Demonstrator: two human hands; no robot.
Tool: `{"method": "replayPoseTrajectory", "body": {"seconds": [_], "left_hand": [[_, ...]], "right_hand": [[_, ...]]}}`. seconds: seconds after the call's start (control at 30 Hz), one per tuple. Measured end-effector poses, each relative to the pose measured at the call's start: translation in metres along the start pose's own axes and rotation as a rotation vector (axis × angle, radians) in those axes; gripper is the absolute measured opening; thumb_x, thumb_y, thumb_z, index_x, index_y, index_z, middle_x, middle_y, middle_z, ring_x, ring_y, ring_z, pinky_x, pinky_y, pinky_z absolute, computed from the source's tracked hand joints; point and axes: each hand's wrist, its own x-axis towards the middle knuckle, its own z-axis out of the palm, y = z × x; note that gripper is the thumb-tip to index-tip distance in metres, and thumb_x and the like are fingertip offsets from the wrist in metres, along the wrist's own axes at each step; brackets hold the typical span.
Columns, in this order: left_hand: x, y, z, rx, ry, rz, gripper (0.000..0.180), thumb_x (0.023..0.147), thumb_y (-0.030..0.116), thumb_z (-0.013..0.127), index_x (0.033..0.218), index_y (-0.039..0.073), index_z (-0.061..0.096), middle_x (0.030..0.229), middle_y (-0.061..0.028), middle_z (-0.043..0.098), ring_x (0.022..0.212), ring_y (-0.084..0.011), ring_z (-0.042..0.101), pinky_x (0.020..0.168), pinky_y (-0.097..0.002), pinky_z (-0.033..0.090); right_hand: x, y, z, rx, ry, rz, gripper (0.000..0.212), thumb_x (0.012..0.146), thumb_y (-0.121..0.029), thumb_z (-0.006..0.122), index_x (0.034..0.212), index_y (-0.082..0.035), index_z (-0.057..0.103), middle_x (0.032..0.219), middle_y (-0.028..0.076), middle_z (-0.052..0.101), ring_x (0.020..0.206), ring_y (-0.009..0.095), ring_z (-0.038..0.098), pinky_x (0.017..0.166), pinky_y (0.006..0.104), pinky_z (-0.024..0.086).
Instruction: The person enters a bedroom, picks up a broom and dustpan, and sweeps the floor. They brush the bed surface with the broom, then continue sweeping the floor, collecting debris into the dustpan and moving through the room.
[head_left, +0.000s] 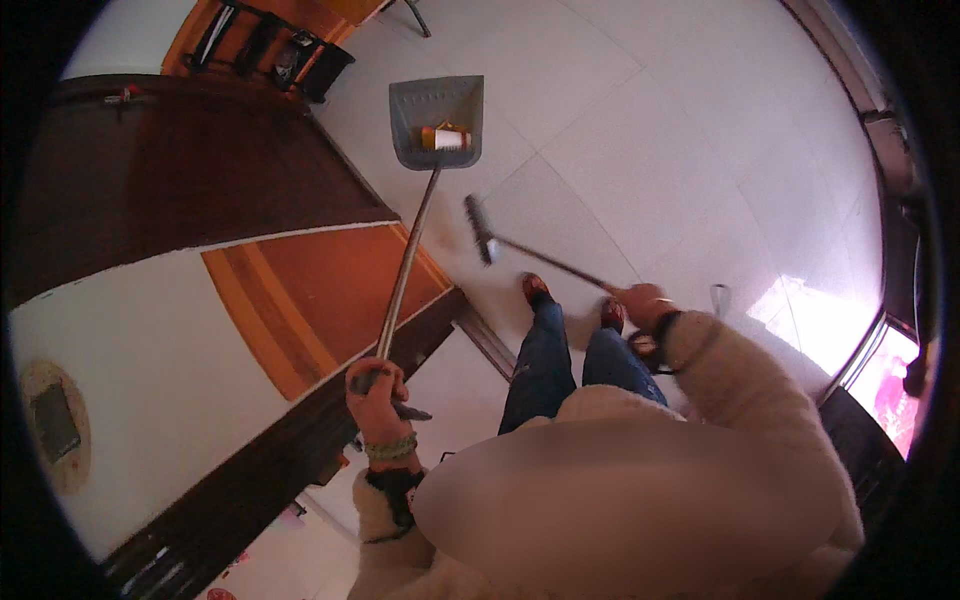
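My left hand (375,392) is closed round the top end of a long metal handle that runs away to a grey dustpan (405,125). In the pan lies a small heap of litter with a white and orange-yellow piece (446,138); its kind I cannot make out. Near the pan's handle end, a broom (560,265) reaches across the floor, its bristle head nearest the dustpan and turned on its side. My right hand (643,302) grips the broom's handle. Part of that handle beyond the hand is hidden by my sleeve.
Pale tiles (640,150) cover the floor. A dark brown door (190,180) and an orange-brown panel (330,290) stand along the left. A black rack (300,60) is at the far left. Sunlight falls on the floor at right, near a dark-framed doorway (875,350).
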Motion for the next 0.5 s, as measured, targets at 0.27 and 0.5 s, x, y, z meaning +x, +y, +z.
{"method": "replayPoseTrajectory", "body": {"seconds": [0.27, 0.5], "left_hand": [[0.074, -0.003, 0.014, 0.078, 0.036, -0.015, 0.007, 0.076, 0.000, 0.052, 0.081, 0.004, 0.053, 0.070, -0.0068, 0.052, 0.051, -0.0100, 0.044, 0.047, -0.0219, 0.036], [0.065, 0.014, 0.072, 0.174, 0.025, -0.001, 0.006, 0.076, 0.000, 0.054, 0.080, 0.005, 0.052, 0.068, -0.0060, 0.052, 0.051, -0.0105, 0.045, 0.046, -0.0222, 0.037]], "right_hand": [[0.191, 0.004, -0.032, -0.133, -0.061, 0.088, 0.051, 0.083, -0.019, 0.048, 0.130, -0.031, 0.036, 0.092, 0.014, 0.062, 0.085, 0.031, 0.062, 0.068, 0.0421, 0.050], [-0.025, 0.270, 0.001, 0.057, 0.038, 0.530, 0.059, 0.081, -0.007, 0.047, 0.132, -0.029, 0.029, 0.086, 0.018, 0.062, 0.077, 0.033, 0.062, 0.064, 0.0442, 0.051]]}}
